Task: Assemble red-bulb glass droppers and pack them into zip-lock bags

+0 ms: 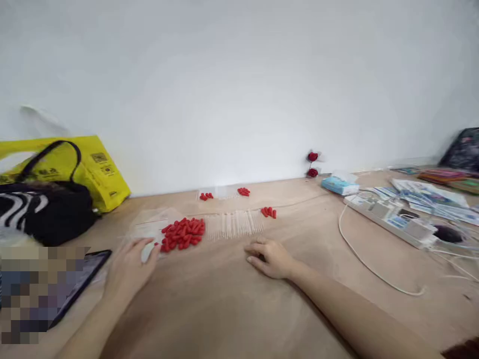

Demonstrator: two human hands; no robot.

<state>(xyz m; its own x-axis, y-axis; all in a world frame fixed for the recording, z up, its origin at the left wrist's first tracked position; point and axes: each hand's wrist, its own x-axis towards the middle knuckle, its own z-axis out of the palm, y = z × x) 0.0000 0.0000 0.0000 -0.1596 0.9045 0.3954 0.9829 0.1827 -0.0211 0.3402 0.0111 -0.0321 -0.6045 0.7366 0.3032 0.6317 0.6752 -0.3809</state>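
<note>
My left hand (129, 267) lies at the edge of some clear plastic bags (151, 227), its thumb and index finger apart around a pale patch. Just right of it is a heap of small red capsule-shaped pieces (183, 233). A row of thin white sticks (235, 224) lies side by side beyond the heap. My right hand (271, 257) rests on the table below the row's right end, fingers loosely bent, thumb apart from them, nothing visible in it. Several more red pieces (268, 212) lie past the row's right end.
Near the wall are another clear bag (220, 192) and small red groups (243, 191). A tablet-like device (84, 281), black bag (67, 209) and yellow bag (108, 174) stand left. On the right are a tissue pack (340, 185), power strip (389, 219), cables and papers (430, 194).
</note>
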